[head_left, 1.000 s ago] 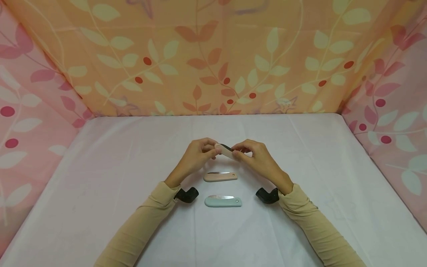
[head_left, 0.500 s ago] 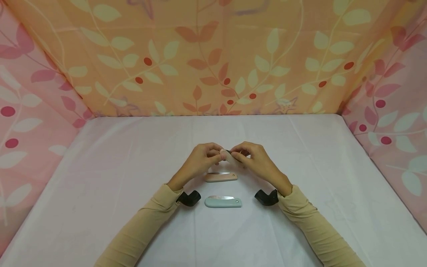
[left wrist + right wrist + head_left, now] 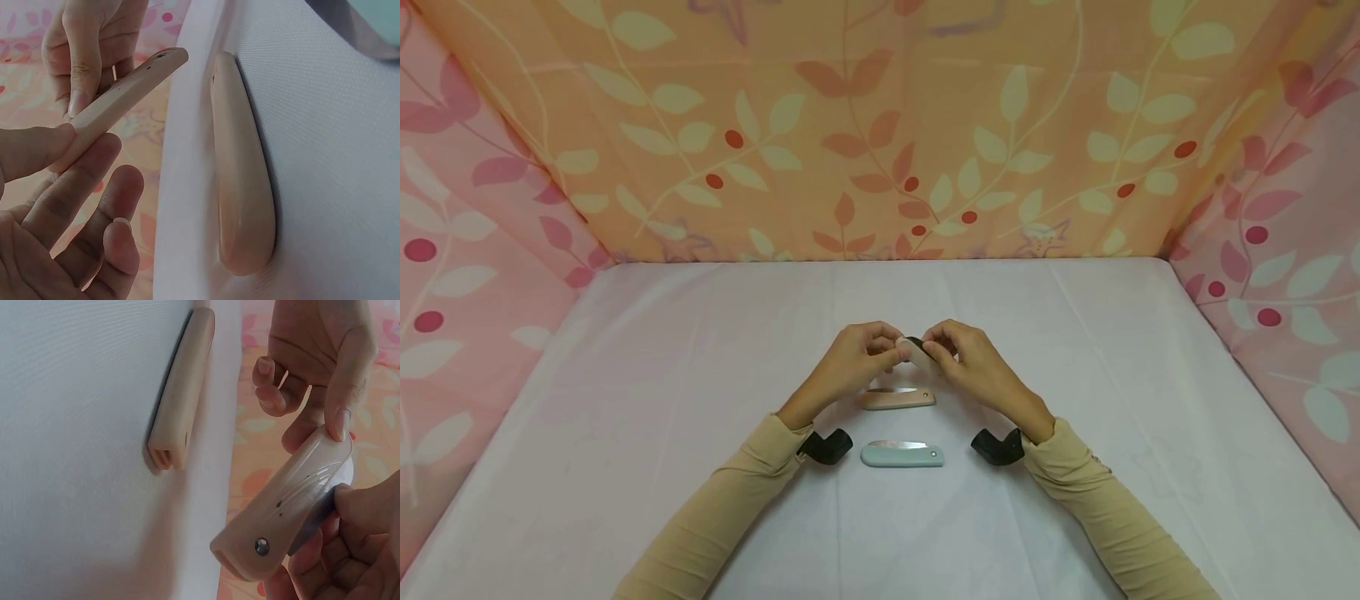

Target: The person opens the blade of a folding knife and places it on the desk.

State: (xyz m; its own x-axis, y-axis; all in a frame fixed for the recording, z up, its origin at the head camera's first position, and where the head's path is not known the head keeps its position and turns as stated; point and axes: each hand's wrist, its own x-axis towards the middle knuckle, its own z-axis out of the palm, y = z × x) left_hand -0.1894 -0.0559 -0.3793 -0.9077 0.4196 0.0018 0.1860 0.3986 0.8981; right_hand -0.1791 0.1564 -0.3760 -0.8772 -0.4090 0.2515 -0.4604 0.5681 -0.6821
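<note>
The white-clothed bench (image 3: pixel 625 400) carries everything here, backed and flanked by leaf-patterned cloth walls (image 3: pixel 880 125). Above its middle, toward the near edge, the left hand (image 3: pixel 850 360) and the right hand (image 3: pixel 973 362) meet, fingers curled, each pinching one end of a small cream plastic-handled folding knife (image 3: pixel 917 352) held just off the cloth. From the right wrist view the knife's rivet end shows nearest the camera, with the right hand's fingertips on the blade side; the left thumb and fingers clamp the other end.

It looks light, stiff and smooth (likely slippery where the plastic is glossy), so the safest hold is on the flat handle sides, clear of the blade edge and the slot it folds into.

Below the hands lies a peach folding knife (image 3: pixel 898 399), closed, and nearer the bench's front edge a pale mint folding knife (image 3: pixel 902 455), also closed and apart from the peach one.
</note>
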